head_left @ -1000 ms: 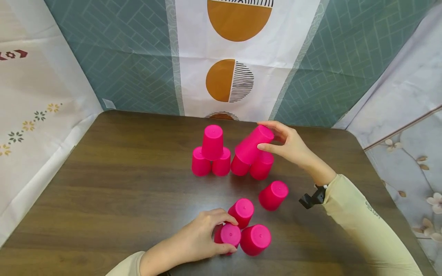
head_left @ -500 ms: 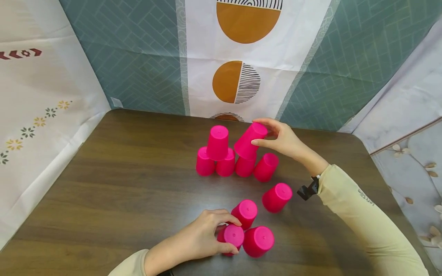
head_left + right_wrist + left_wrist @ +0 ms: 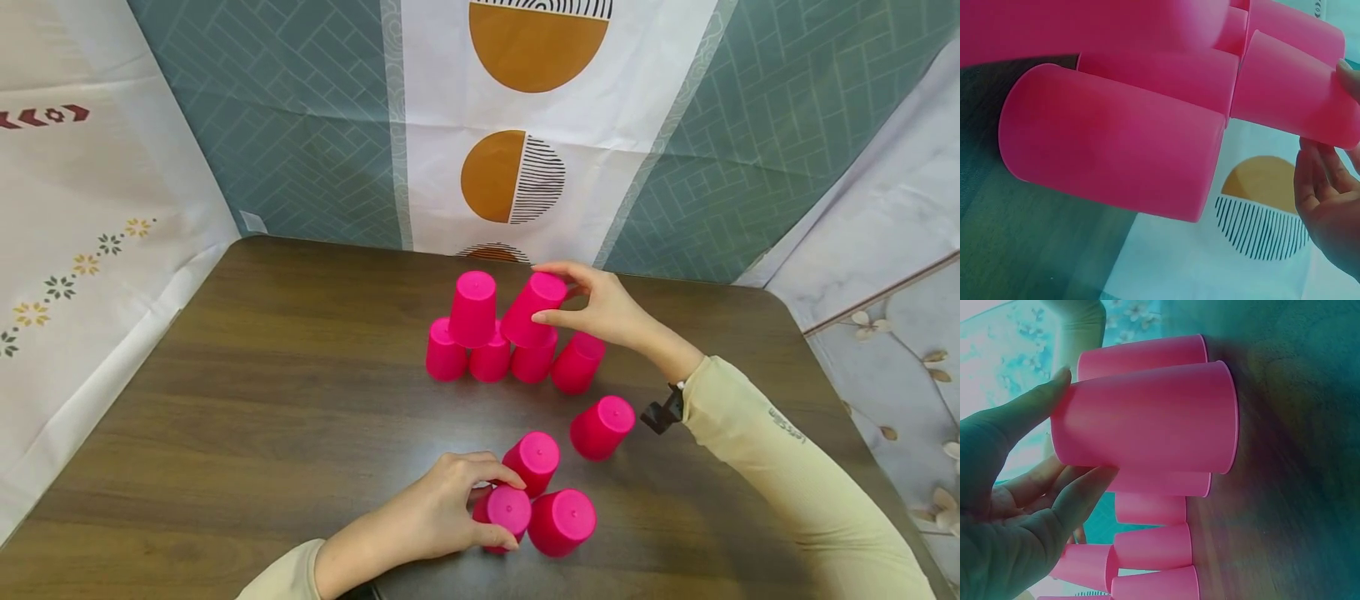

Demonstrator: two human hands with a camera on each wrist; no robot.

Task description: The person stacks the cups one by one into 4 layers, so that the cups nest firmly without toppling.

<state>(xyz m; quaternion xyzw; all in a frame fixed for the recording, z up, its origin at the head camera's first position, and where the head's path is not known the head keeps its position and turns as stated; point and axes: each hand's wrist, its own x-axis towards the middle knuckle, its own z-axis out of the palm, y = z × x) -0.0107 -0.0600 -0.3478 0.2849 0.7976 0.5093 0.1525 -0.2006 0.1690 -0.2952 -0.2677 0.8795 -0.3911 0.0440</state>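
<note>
All the cups are pink and upside down. In the head view my right hand [image 3: 600,310] holds an upper cup [image 3: 534,310] by its base end, thumb in front and fingers behind. Its rim sits at the tops of the back-row cups [image 3: 534,358], close beside another upper cup [image 3: 474,310] that straddles the row's left pair. The right wrist view shows the held cup [image 3: 1297,94] against a lower cup's base. Near the front, my left hand [image 3: 442,512] pinches a cup [image 3: 508,510] that stands on the table; its thumb and fingers [image 3: 1088,497] show in the left wrist view.
Two cups stand against or close to the left hand's cup, one behind [image 3: 534,462] and one to its right [image 3: 564,522]. A single cup [image 3: 602,427] stands between them and the back row. A patterned cloth [image 3: 315,125] hangs behind the wooden table [image 3: 247,375].
My right hand has moved left with its cup, from above the row's right pair toward the other upper cup, and has lowered it slightly. My left hand keeps its hold on the front cup.
</note>
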